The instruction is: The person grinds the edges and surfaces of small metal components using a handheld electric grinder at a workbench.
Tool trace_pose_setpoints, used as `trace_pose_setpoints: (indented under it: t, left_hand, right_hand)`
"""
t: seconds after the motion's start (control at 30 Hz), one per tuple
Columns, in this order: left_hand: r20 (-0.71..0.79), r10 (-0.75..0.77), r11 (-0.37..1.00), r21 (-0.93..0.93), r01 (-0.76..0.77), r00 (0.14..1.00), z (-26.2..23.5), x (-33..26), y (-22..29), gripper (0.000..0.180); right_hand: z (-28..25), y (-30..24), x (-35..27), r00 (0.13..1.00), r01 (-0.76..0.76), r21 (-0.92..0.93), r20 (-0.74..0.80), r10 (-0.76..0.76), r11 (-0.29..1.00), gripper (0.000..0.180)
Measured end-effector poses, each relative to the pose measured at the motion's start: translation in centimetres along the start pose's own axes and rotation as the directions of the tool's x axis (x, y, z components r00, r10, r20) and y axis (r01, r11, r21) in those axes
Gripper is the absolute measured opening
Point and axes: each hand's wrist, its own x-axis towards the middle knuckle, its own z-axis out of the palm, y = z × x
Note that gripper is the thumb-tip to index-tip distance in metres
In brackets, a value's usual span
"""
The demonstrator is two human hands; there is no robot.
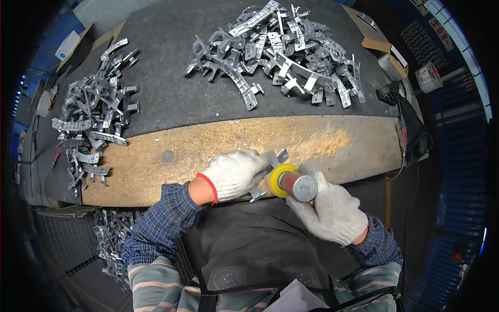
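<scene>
My left hand [234, 174], in a white knit glove with a red cuff, is closed around a grey cast-metal bracket [279, 157] near the front edge of the bench. Both ends of the bracket stick out past the glove; its middle is hidden. My right hand [335, 208], gloved too, grips a disc sander [299, 186] with a red, grey-capped body and a yellow disc. The disc is right beside the bracket, and whether the two touch I cannot tell. Underneath lies a worn wooden board [202, 140].
A large heap of metal brackets [280, 52] lies on the black mat [161, 62] at the back. Another pile [99, 104] runs down the left side. More parts fill a wire basket [112, 244] below the bench. A cable [403, 156] hangs at the right edge.
</scene>
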Motion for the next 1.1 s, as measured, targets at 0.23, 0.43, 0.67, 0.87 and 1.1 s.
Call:
trace_pose_setpoints:
  t: [0.23,0.43,0.67,0.87,1.1]
  left_hand:
    - [0.041,-0.019,0.999,-0.026,0.021,0.999,-0.4,0.3,0.1,0.048]
    - [0.019,-0.038,0.999,0.034,0.037,0.999,-0.1,0.0,0.2,0.046]
    - [0.045,-0.070,0.995,0.068,0.067,0.997,-0.6,0.2,1.2,0.045]
    - [-0.004,-0.059,0.998,0.016,0.059,0.998,-0.3,0.1,1.0,0.044]
    - [0.007,-0.043,0.999,0.027,0.043,0.999,-0.3,0.1,0.7,0.041]
  right_hand:
    - [0.8,0.3,-2.4,1.000,-0.001,-0.054,-0.006,0.001,0.999,0.075]
    - [0.7,1.4,-3.1,1.000,0.011,-0.002,-0.008,-0.011,1.000,0.075]
    - [-0.1,0.9,-0.1,0.997,0.008,0.041,-0.080,-0.005,0.999,0.073]
    - [-0.7,0.2,0.4,0.999,-0.039,0.032,0.039,0.038,0.999,0.073]
    - [0.2,1.3,-3.2,0.998,-0.070,-0.026,-0.001,0.070,0.997,0.075]
